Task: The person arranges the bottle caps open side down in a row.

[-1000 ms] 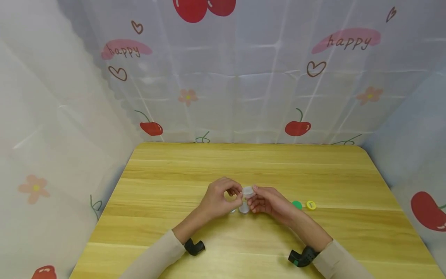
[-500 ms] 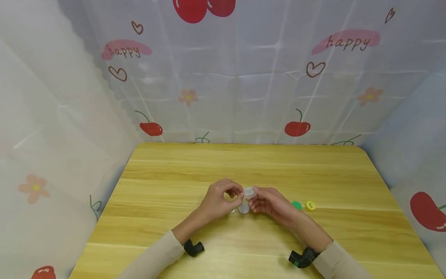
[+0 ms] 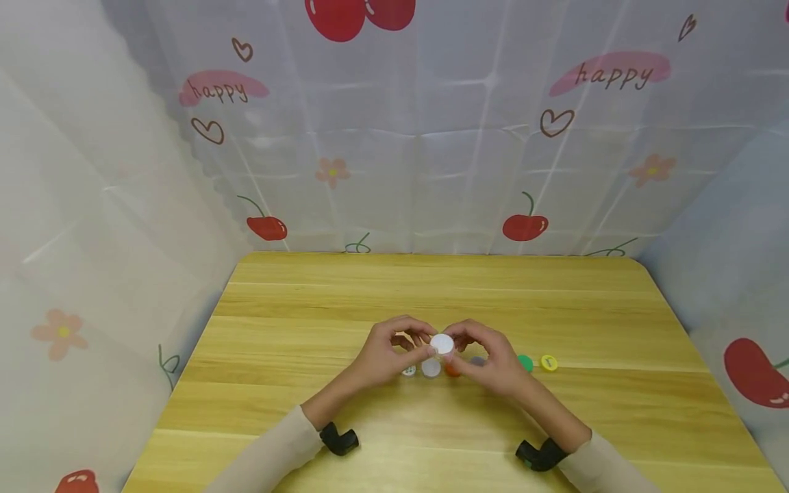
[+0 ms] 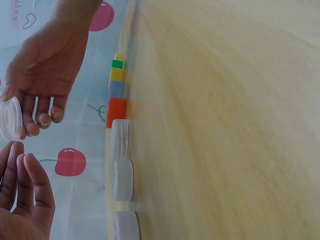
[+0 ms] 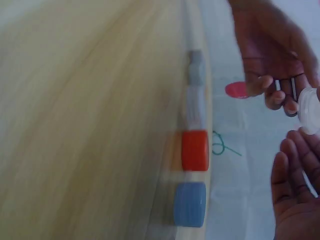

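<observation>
Between my hands, above the table, is a small round plastic cap point(image 3: 442, 344), white on its upper face and clear at the side in the left wrist view. My left hand point(image 3: 391, 352) pinches its left edge. My right hand point(image 3: 496, 359) holds its right edge, thumb in front. Below the hands a row of round caps stands on the table: a printed white cap point(image 3: 408, 370), a translucent cap point(image 3: 431, 368), an orange-red cap point(image 5: 195, 150) and a grey-blue cap point(image 5: 190, 204). Some of these are partly hidden by my hands in the head view.
Farther right in the row are a green cap point(image 3: 525, 363) and a yellow cap point(image 3: 549, 363) on the wooden table point(image 3: 401, 287). A cherry-print curtain point(image 3: 419, 185) hangs behind the table and at both sides.
The cap has been turned and now shows a white face upward. My right hand has shifted its hold, thumb lower, and the orange-red and grey-blue caps have come into view.
</observation>
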Demonstrator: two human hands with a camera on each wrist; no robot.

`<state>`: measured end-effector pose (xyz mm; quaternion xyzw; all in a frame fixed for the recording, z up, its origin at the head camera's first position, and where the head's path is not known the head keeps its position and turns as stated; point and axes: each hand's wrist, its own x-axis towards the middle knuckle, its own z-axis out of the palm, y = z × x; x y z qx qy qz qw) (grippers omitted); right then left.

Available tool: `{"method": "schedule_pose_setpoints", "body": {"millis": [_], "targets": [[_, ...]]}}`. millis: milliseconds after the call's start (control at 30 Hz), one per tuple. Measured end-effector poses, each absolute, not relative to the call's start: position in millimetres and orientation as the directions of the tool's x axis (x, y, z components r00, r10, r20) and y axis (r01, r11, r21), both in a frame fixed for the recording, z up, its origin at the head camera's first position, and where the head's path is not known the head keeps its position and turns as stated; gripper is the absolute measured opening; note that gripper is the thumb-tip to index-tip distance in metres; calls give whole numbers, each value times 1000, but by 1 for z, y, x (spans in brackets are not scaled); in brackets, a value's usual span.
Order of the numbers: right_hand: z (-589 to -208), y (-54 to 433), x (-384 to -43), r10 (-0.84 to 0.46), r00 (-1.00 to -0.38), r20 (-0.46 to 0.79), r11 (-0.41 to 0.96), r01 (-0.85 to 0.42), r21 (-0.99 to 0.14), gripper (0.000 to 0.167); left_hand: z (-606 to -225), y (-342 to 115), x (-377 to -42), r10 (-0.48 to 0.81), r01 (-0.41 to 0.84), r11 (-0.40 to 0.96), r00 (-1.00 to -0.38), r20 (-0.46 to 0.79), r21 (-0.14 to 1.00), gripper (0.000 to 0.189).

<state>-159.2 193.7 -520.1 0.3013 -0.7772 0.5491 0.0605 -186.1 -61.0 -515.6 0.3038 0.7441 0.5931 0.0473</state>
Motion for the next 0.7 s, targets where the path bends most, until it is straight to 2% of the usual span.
{"method": "schedule_pose_setpoints", "body": {"millis": [133, 200, 567, 700], "targets": [[-522, 194, -159, -395, -704, 591, 268, -703, -658, 47, -516, -62, -186, 541, 428, 107, -782, 308, 898, 28], [-522, 195, -158, -394, -685, 613, 273, -724, -633, 50, -517, -62, -186, 554, 455, 109, -766, 326, 884, 31], [-526, 199, -155, -397, -697, 597, 275, -711, -647, 49, -516, -60, -185, 574, 520, 142, -737, 358, 842, 33], [-523, 205, -152, -424, -703, 571, 346, -708, -615, 48, -519, -57, -183, 600, 581, 195, -708, 373, 790, 34]]}}
